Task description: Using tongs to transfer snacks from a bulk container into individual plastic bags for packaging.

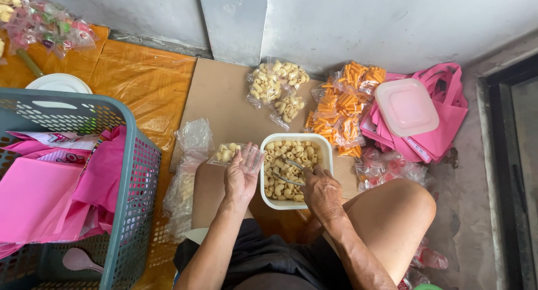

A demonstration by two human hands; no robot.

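While metal tongs (pixel 291 172) are gripped by the right hand (pixel 320 190) over the white tub (pixel 328 155), a small clear bag (pixel 232 153) is pinched by the left hand (pixel 242 175). Pale shell snacks (pixel 288 155) could be spilled — the bag's mouth looks slack and narrow.

Clear bags of pale snacks (pixel 277 82) lie left of orange-snack bags (pixel 342 107) by the wall

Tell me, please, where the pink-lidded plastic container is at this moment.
In the head view, the pink-lidded container sits at the right, on top of the pink bags, beside the packets of orange snacks and near the wall.
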